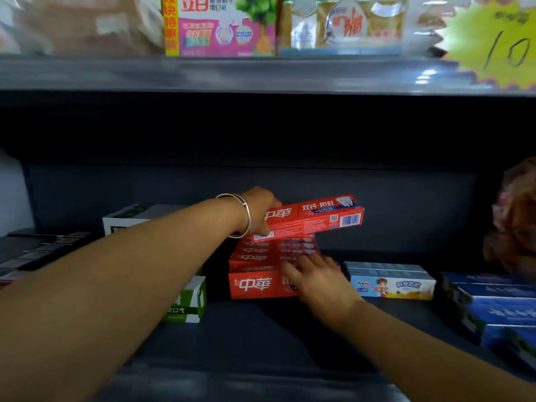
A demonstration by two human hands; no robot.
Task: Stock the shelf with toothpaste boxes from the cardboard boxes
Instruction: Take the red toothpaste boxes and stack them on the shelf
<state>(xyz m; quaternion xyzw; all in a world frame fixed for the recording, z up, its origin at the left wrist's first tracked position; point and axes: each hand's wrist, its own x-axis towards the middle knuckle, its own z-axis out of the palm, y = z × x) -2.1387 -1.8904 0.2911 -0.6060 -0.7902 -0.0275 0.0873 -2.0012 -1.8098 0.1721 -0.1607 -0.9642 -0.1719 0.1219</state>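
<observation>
Head view shows you partway through the stocking: a stack of red toothpaste boxes (261, 265) already sits on the dark shelf (261, 329), several layers high, with green boxes (188, 303) to its left and blue boxes (391, 281) to its right. Your left hand (258, 211) has its fingers curled round one end of another red toothpaste box (313, 217), held just above the stack and tilted slightly, not yet set down. Your right hand (316, 278) rests with straight, loose fingers against the stack's front right, holding nothing. I judge this box goes on top next. The cardboard boxes are out of sight, so what remains you cannot tell from here
</observation>
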